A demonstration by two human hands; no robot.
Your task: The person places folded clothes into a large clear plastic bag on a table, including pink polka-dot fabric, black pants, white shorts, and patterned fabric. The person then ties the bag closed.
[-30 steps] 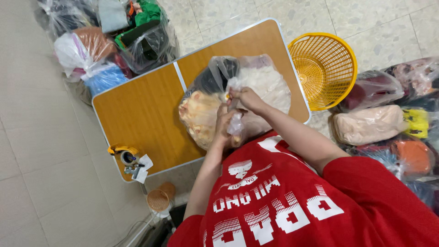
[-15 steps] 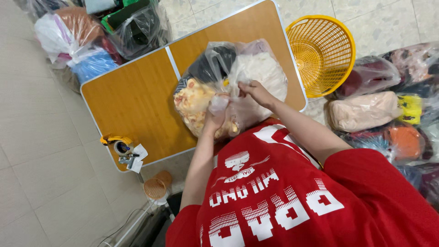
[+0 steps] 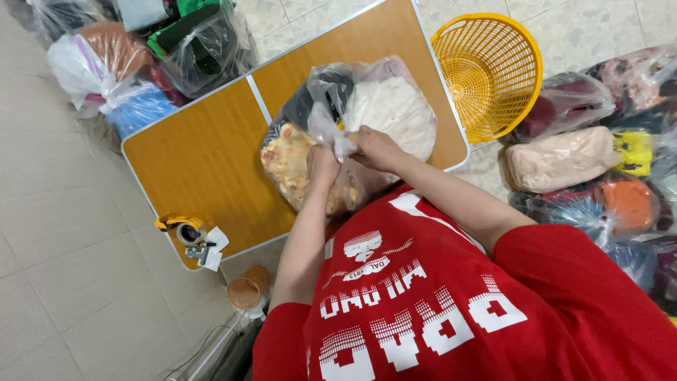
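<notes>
A large clear plastic bag lies on the orange folding table. It holds a white fluffy item, something black and a yellow-orange patterned item. My left hand and my right hand are close together at the near side of the bag. Both pinch its gathered, twisted neck, which sticks up between them.
A yellow tape dispenser with paper scraps sits at the table's near left corner. A yellow mesh basket stands on the floor to the right. Filled plastic bags are piled at upper left and right. A small woven basket is below the table.
My left hand rose from low on the bag up to the gathered neck beside my right hand. The neck now stands up, bunched between both hands.
</notes>
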